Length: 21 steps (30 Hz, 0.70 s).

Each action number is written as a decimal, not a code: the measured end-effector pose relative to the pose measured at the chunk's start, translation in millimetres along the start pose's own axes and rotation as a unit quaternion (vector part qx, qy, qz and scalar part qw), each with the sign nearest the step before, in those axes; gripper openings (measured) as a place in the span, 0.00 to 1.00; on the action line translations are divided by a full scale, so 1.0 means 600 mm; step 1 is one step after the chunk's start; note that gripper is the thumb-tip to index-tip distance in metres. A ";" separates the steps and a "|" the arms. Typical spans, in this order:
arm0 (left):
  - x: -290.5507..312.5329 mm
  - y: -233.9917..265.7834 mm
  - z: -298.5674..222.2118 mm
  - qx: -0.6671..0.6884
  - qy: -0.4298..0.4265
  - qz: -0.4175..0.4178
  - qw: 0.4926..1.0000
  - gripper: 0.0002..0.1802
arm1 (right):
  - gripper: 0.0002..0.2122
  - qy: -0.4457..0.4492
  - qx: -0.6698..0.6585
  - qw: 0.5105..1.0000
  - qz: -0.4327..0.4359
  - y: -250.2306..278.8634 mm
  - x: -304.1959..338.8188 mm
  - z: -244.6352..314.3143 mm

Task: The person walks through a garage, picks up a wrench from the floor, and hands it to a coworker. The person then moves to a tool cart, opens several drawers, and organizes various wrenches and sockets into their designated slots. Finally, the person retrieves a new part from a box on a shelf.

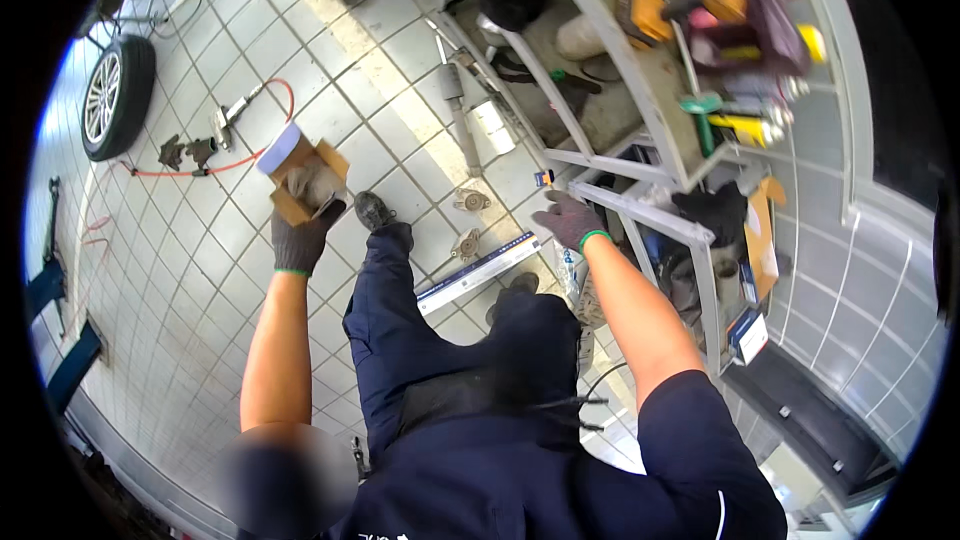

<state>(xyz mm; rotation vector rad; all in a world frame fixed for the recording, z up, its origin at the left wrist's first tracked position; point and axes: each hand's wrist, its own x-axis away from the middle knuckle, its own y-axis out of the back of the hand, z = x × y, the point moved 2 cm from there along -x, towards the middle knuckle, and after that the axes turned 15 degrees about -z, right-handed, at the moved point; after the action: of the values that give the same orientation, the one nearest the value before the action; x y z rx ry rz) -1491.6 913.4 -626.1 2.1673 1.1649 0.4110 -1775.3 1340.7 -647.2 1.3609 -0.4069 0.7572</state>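
Observation:
My left hand, in a dark knit glove with a green cuff, is closed on an open cardboard box. The box's flaps stand up, one of them pale lilac, and a greyish bundle that looks plastic-wrapped lies inside. My right hand, gloved the same way, is held out beside the metal rack with its fingers apart and nothing visible in them. Just past those fingertips is a small blue and yellow packet. Between my feet and the rack, two metal parts lie on the tiles next to a long white and blue carton.
A grey metal rack at the right carries power tools, spray cans and boxes. A long jack-like tool lies ahead. Far left are a wheel, a red hose with an air tool, and dark metal pieces.

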 end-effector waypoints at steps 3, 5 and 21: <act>-0.112 -0.034 0.093 0.049 0.048 0.001 0.998 0.38 | 0.41 -0.068 0.026 0.997 -0.005 -0.030 -0.110 0.051; -0.182 -0.064 0.155 0.047 0.083 0.025 0.995 0.39 | 0.37 -0.055 0.054 0.997 -0.026 -0.057 -0.201 0.100; -0.370 -0.199 0.586 -0.081 0.223 0.031 0.971 0.23 | 0.41 -0.047 0.057 0.984 -0.160 -0.423 -1.160 0.459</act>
<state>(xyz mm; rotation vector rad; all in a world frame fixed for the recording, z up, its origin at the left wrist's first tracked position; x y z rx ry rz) -1501.3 642.2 -963.0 2.0261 1.2460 1.0261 -2045.4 894.3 -1241.3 1.5288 -0.2109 0.4571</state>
